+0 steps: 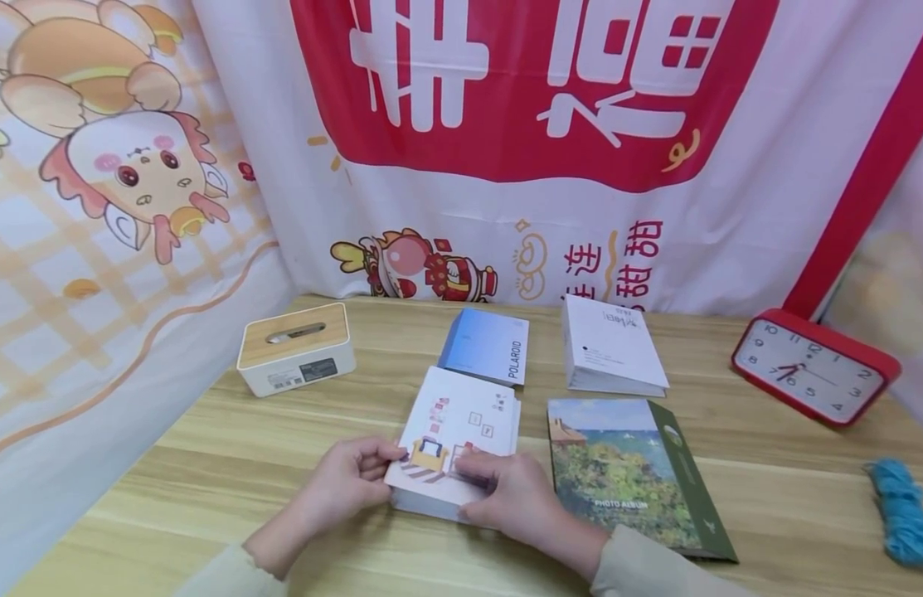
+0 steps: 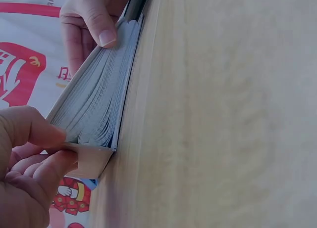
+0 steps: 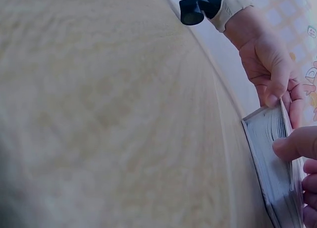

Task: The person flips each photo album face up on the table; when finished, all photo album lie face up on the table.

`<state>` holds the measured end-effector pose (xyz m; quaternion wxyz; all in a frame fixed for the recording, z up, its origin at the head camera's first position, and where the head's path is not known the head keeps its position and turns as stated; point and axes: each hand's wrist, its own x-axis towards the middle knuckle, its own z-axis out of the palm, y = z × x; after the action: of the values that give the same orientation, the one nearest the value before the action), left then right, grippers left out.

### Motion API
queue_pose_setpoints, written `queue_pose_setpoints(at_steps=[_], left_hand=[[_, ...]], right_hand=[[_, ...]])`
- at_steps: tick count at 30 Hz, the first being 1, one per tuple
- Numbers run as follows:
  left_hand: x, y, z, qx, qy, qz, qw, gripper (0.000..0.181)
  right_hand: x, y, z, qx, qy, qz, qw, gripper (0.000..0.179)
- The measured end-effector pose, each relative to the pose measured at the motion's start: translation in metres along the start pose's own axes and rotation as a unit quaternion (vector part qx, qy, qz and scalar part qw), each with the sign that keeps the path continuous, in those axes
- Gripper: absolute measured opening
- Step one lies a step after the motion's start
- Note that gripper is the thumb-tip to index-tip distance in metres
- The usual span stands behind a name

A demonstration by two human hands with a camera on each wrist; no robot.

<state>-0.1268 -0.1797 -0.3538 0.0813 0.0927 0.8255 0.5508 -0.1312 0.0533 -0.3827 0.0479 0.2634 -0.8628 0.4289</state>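
A thick white photo album (image 1: 461,402) with a cartoon drawing on its cover lies flat on the wooden table, its page edges turned toward me. At its front left corner my left hand (image 1: 349,477) pinches the cover by the spine, thumb near the page edges, as the left wrist view shows. My right hand (image 1: 517,493) grips the front right part, fingers on the cover and thumb (image 3: 287,143) against the page edges. In the left wrist view the pages (image 2: 94,99) bow and fan slightly under the cover.
Behind it stands a blue POLAROID album (image 1: 487,344), with a white album (image 1: 610,344) farther right. A green-edged PHOTO ALBUM (image 1: 625,473) lies beside my right hand. Around them are a tissue box (image 1: 297,352), a red clock (image 1: 812,365) and blue yarn (image 1: 901,514).
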Motion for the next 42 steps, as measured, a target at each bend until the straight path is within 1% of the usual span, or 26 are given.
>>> queue_pose_setpoints(at_steps=[4,10,12,14,16,18,20,23,26,29,31,33,35,38,41,42], left_hand=[[-0.001,0.0,-0.002,0.012,-0.005,0.007,0.9999,0.044],[-0.004,0.001,-0.006,0.064,-0.019,0.023,0.9975,0.039],[-0.005,0.002,-0.007,0.076,-0.021,0.024,0.9966,0.038],[-0.005,0.003,-0.008,0.079,-0.02,0.022,0.9964,0.038],[-0.006,0.003,-0.009,0.084,-0.025,0.024,0.9959,0.039],[-0.006,0.003,-0.01,0.1,-0.026,0.023,0.9943,0.042],[-0.006,0.004,-0.011,0.121,-0.027,0.02,0.9921,0.046],[-0.004,0.01,-0.011,0.168,-0.01,0.013,0.9857,0.049],[0.002,0.021,-0.008,0.195,0.011,0.013,0.9807,0.046],[0.01,0.033,-0.003,0.197,0.017,0.039,0.9794,0.042],[0.015,0.041,0.005,0.193,0.019,0.058,0.9794,0.04],[0.02,0.05,0.015,0.191,0.01,0.09,0.9773,0.04],[0.024,0.058,0.027,0.186,-0.002,0.125,0.9746,0.042],[0.031,0.069,0.046,0.179,-0.03,0.189,0.965,0.044],[0.038,0.079,0.066,0.168,-0.066,0.237,0.9546,0.046],[0.041,0.083,0.073,0.17,-0.079,0.248,0.9503,0.047]], right_hand=[[0.0,-0.002,-0.001,0.005,-0.009,0.007,0.9999,0.051],[-0.003,-0.005,-0.005,0.018,-0.027,0.015,0.9994,0.055],[-0.004,-0.007,-0.01,0.028,-0.029,0.018,0.999,0.056],[-0.005,-0.008,-0.017,0.037,-0.031,0.031,0.9984,0.056],[-0.008,-0.008,-0.025,0.045,-0.027,0.044,0.9977,0.056],[-0.011,-0.006,-0.033,0.058,-0.028,0.066,0.9957,0.056],[-0.014,-0.004,-0.041,0.072,-0.017,0.084,0.9937,0.057],[-0.019,0.001,-0.051,0.079,0.007,0.101,0.9918,0.057],[-0.023,0.003,-0.063,0.076,0.031,0.096,0.992,0.057],[-0.028,0.006,-0.077,0.074,0.041,0.098,0.9916,0.058],[-0.032,0.008,-0.088,0.085,0.046,0.098,0.9905,0.058],[-0.038,0.012,-0.099,0.087,0.056,0.107,0.989,0.058],[-0.044,0.015,-0.11,0.092,0.056,0.111,0.9879,0.058],[-0.053,0.022,-0.126,0.106,0.045,0.123,0.9857,0.06],[-0.062,0.03,-0.142,0.134,0.015,0.133,0.9818,0.062],[-0.065,0.033,-0.148,0.146,0.006,0.135,0.9801,0.062]])
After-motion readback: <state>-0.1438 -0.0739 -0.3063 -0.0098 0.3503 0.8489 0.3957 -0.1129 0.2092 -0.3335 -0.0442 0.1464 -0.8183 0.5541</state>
